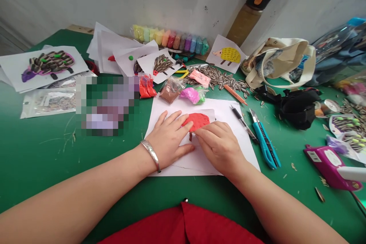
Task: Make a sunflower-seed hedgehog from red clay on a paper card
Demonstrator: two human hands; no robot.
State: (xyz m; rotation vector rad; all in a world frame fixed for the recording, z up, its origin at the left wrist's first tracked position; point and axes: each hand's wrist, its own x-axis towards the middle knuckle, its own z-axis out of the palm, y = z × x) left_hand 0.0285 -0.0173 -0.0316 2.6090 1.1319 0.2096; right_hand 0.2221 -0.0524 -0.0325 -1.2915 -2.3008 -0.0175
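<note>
A rounded patch of red modelling clay [200,121] lies pressed onto a small white card, on top of larger white paper [243,152]. A short brown clay strip [190,136] points down from its lower edge. My left hand [167,141], with a silver bangle at the wrist, rests flat with fingers spread, its fingertips touching the patch's left side. At the patch's lower right edge, my right hand [221,146] is closed in a pinch; what its fingertips hold, if anything, is hidden. Bags of red clay [146,85], brown clay [171,89] and purple clay [190,94] lie just beyond.
Right of the paper are a black pen [243,122] and a blue utility knife [265,141]. Behind lie sunflower seeds [220,76], an orange marker [235,94] and a yellow hedgehog picture [228,54]. A bottle [251,11] leans against the wall; a purple glue gun [331,166] sits at right.
</note>
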